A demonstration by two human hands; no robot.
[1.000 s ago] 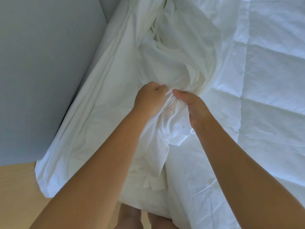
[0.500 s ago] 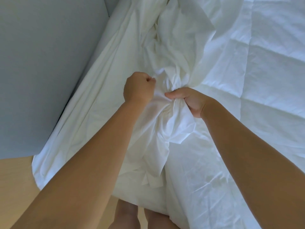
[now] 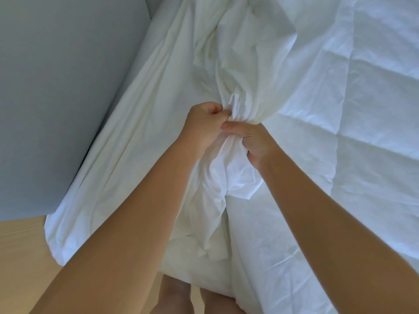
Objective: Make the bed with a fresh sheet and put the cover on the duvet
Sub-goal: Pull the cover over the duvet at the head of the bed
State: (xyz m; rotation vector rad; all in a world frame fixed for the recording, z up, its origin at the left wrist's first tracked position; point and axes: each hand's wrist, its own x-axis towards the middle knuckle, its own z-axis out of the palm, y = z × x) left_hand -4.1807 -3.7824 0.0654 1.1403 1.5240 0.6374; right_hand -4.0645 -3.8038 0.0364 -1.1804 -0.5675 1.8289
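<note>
Centrally, close together: left hand [image 3: 205, 123] and right hand [image 3: 254, 141], both fisted on a gathered neck of thin, crinkled white duvet cover [image 3: 247, 71], mid-bed. Best to feed the cloth hand over hand, in even bunches, untwisted. Right and far, puffy quilted duvet [image 3: 374, 132]; left, smooth grey panel [image 3: 56, 87]; near left, pale wood floor [image 3: 20, 257].

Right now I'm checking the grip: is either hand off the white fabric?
No: the left hand and the right hand both grip the bunched white fabric side by side.
</note>
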